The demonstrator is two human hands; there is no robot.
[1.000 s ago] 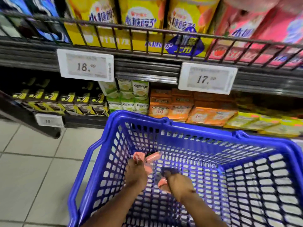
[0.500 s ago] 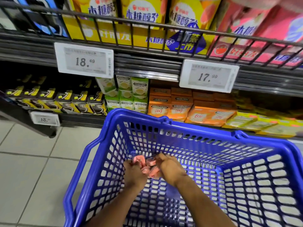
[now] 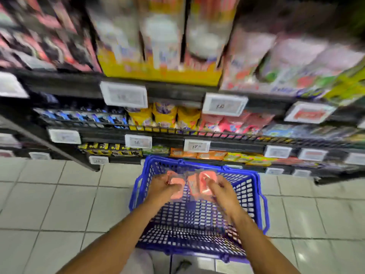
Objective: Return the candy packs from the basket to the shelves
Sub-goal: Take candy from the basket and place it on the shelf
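Note:
A blue plastic basket [image 3: 254,196] stands on the tiled floor in front of the shelves. Above its far half both my hands hold small pink candy packs [image 3: 194,184]. My left hand [image 3: 161,186] grips the packs on the left side, and my right hand [image 3: 221,189] grips those on the right. The packs are blurred by motion, so their number is unclear. The basket's bottom shows no other packs.
Black shelves [image 3: 177,93] rise behind the basket, filled with yellow, pink, orange and dark packs, with white price tags [image 3: 196,145] along their edges. Light floor tiles [image 3: 59,204] spread left and right of the basket. The upper shelves are heavily blurred.
Both hands have risen from the basket's bottom with the pink packs in them. The view has pulled back and tilted up, showing more shelves.

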